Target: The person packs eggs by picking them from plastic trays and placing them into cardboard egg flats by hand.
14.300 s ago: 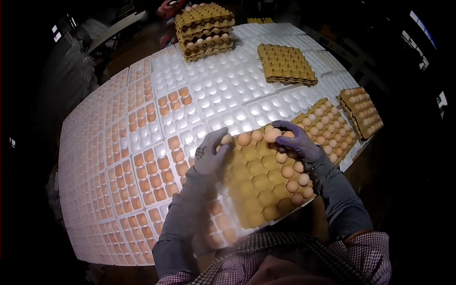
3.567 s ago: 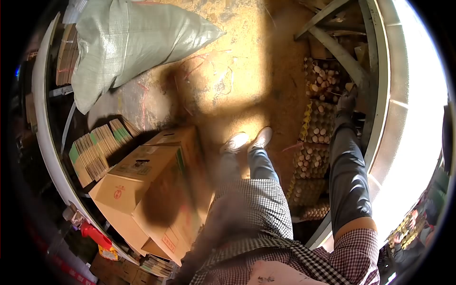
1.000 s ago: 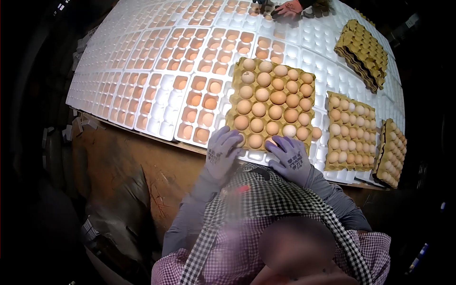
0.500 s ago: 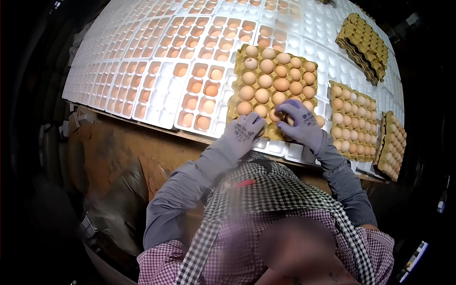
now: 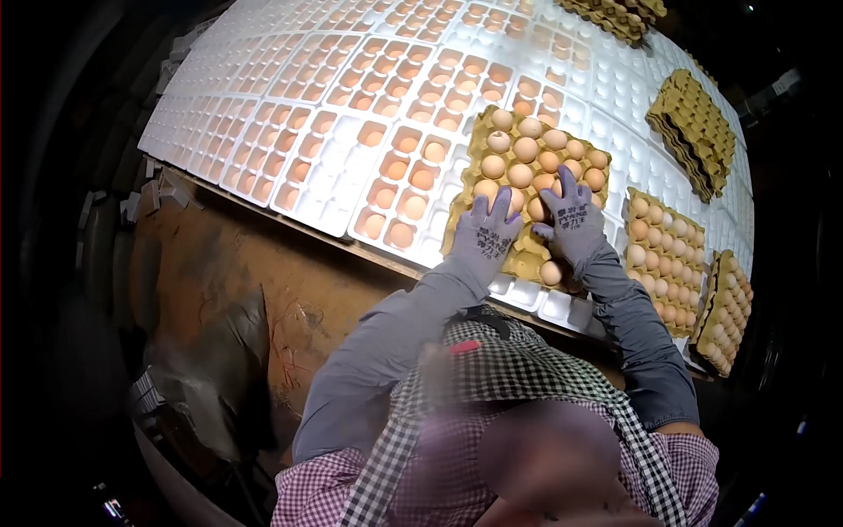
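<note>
A brown pulp egg tray (image 5: 458, 209) lies tilted on the white trays in front of me, with rows of brown eggs (image 5: 521, 176) in its cups. My left hand (image 5: 485, 239), in a pale purple glove, bends over the near left cups; what lies under its fingers and palm is hidden. Over the near right cups, my gloved right hand (image 5: 575, 218) spreads its fingers among the eggs, thumb apart from the forefinger. A single egg (image 5: 551, 273) rests by the tray's near edge, below the right hand. Bare cups show between the hands.
White plastic trays (image 5: 335, 186) cover the table, many holding eggs. To the right stand two more filled pulp trays (image 5: 665, 262) (image 5: 724, 314). Stacked pulp trays (image 5: 694, 132) lie beyond them, with another stack (image 5: 619, 16) at the far edge. A dark sack (image 5: 215, 369) is at lower left.
The view has shifted, so the table appears farther right and lower. My right hand has moved away from the near edge across the tray, exposing an egg there. My left hand reaches slightly farther over its cups.
</note>
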`<act>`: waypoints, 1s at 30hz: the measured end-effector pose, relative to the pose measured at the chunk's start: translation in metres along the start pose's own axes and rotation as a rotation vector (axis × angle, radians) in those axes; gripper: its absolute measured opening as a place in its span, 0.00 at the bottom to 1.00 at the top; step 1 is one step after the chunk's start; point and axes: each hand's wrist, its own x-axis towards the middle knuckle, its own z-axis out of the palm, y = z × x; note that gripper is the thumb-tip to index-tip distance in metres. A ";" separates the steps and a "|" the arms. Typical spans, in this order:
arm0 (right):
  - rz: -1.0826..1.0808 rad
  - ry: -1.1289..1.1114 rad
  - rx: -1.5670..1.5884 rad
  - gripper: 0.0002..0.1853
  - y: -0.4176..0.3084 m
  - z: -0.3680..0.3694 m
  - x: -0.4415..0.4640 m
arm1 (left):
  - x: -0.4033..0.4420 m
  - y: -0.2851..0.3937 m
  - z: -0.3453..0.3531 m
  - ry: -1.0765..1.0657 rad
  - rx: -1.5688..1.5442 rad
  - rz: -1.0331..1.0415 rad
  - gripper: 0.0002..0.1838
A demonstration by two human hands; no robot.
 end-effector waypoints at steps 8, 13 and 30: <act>-0.203 0.157 0.768 0.26 -0.081 -0.034 0.045 | -0.090 -0.085 -0.059 0.548 -0.237 -0.644 0.26; -0.360 -0.063 0.523 0.27 -0.232 -0.005 0.127 | -0.125 -0.168 -0.046 0.454 -0.017 -0.923 0.25; -0.814 0.348 0.182 0.18 -0.249 0.113 0.260 | -0.124 -0.248 -0.063 0.695 -0.485 -0.694 0.25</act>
